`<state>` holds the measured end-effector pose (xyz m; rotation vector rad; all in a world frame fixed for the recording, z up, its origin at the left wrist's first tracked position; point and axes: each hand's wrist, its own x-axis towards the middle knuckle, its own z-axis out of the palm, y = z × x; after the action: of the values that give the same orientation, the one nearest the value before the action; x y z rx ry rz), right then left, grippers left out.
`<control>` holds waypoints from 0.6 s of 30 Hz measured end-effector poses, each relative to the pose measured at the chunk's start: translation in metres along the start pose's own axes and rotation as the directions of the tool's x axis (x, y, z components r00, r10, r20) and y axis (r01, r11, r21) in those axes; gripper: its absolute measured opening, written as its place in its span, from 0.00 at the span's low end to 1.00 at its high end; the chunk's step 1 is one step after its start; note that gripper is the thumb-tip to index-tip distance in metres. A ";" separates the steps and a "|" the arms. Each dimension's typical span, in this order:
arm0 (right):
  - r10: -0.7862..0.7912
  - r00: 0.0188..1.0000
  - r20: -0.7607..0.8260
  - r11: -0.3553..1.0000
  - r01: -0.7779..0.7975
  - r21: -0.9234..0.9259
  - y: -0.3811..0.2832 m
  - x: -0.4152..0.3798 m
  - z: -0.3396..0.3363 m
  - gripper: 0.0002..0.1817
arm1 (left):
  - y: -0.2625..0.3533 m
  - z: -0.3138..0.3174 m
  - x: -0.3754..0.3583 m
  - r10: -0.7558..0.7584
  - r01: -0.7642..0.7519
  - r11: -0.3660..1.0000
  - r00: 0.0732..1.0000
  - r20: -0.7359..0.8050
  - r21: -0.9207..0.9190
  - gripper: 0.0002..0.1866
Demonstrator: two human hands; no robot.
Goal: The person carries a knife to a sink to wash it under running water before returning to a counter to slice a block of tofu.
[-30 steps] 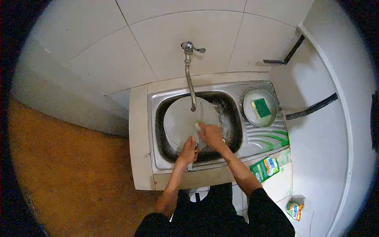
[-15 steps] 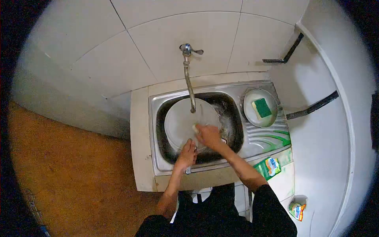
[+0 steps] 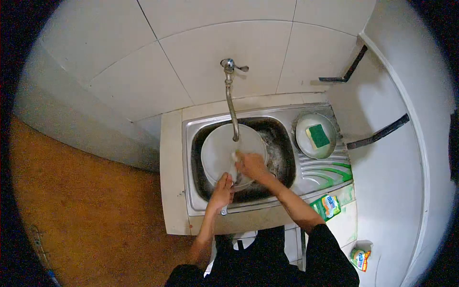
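Observation:
In the sink (image 3: 188, 179) rests a round white basin (image 3: 217, 150). Over its near rim my left hand (image 3: 222, 192) is closed around a long pale utensil (image 3: 224, 210), whose handle end pokes out below my palm. Its other end points up toward the faucet, along the fingers of my right hand (image 3: 252, 166). That hand is closed on a small pale yellowish piece (image 3: 235, 156), held against the utensil; I cannot tell what the piece is. Above the basin hangs the faucet spout (image 3: 234, 131).
On the drainboard at right, a round bowl (image 3: 302, 138) holds a green and yellow sponge (image 3: 318, 136). Green smears mark the drainboard ridges (image 3: 325, 173). A green detergent packet (image 3: 327, 206) lies on the counter, and another packet (image 3: 360, 258) stands lower right. Black brackets (image 3: 380, 132) jut from the right wall.
My left hand and the utensil have shifted slightly up and left, showing more of the utensil between my hands. My right hand stays close to where it was. The view has tilted slightly.

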<state>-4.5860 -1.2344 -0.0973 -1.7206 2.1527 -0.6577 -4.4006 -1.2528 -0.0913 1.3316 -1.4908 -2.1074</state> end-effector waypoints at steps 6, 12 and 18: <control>0.025 0.998 0.052 0.996 -0.020 -0.091 0.001 0.003 0.009 0.22 | 0.002 0.002 -0.017 -0.006 0.006 1.000 0.999 -0.032 -0.006 0.16; 0.053 0.998 0.015 0.998 -0.052 -0.046 -0.008 0.006 0.008 0.22 | -0.004 -0.003 -0.023 0.150 -0.152 0.986 0.988 0.036 0.073 0.21; 0.136 0.989 -0.060 0.983 -0.127 0.135 0.016 0.026 -0.002 0.22 | -0.015 -0.015 -0.014 0.353 -0.389 0.871 0.920 0.169 0.300 0.28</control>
<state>-4.6062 -1.2567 -0.1024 -1.4951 2.1938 -0.8136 -4.3768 -1.2469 -0.0972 0.9261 -2.0291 -1.7620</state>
